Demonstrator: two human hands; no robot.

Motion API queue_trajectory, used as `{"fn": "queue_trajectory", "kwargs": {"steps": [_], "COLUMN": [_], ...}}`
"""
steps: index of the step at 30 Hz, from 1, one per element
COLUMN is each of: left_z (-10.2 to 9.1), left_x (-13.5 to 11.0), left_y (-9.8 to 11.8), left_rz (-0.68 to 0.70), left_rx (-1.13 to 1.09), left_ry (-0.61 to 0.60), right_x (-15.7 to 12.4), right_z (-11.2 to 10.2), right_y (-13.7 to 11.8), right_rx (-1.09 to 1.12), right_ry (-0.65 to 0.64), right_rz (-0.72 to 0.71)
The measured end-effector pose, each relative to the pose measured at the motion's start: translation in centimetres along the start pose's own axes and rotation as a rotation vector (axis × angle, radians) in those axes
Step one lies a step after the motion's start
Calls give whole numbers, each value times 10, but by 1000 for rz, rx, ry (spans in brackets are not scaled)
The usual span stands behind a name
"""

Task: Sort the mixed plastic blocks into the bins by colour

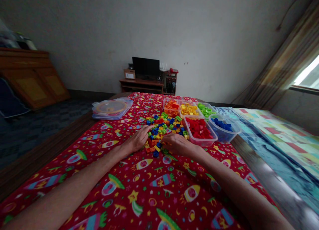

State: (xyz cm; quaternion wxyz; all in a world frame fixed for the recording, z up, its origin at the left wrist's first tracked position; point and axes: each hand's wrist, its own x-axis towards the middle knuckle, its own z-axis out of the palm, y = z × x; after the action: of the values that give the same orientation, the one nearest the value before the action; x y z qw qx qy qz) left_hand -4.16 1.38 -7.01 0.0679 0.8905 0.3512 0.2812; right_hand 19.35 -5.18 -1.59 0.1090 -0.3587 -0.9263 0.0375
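Note:
A pile of small mixed-colour bricks (165, 128) lies on the red rocket-print cloth (149, 186). My left hand (139, 139) rests palm down at the pile's near left edge, fingers stretched toward the bricks. On the pile's near right edge sits my right hand (178, 144), its fingers curled among the bricks; what they hold is hidden. Behind the pile stand clear tubs of sorted bricks: orange (171, 107), yellow (188, 109), green (205, 109), red (200, 129) and a round tub of blue (223, 126).
A stack of clear lids (111, 108) lies at the far left of the cloth. A patchwork blanket (279, 137) covers the surface to the right. A desk with a monitor (146, 67) stands against the far wall; a wooden cabinet (32, 77) is at left.

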Motion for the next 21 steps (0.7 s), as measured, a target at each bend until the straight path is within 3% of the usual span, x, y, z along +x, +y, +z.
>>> {"fn": "queue_trajectory", "kwargs": {"steps": [4,7,15,21], "left_z": [-4,-4,2,2], "left_x": [1,1,3,4], "left_y": [5,6,-3,-3], "left_rz": [-21,-16,47,16], "left_rx": [5,27,24,19], "left_ry": [-16,-12,15,18], "right_x": [0,2,18,21], "right_z": [-2,0,13,9], "right_y": [-2,-7,-15,-21], "right_rx": [-69,-111,-110,-48], "right_ry": [-43,6,-9,-9], "right_rz": [49,58,-49,144]}}
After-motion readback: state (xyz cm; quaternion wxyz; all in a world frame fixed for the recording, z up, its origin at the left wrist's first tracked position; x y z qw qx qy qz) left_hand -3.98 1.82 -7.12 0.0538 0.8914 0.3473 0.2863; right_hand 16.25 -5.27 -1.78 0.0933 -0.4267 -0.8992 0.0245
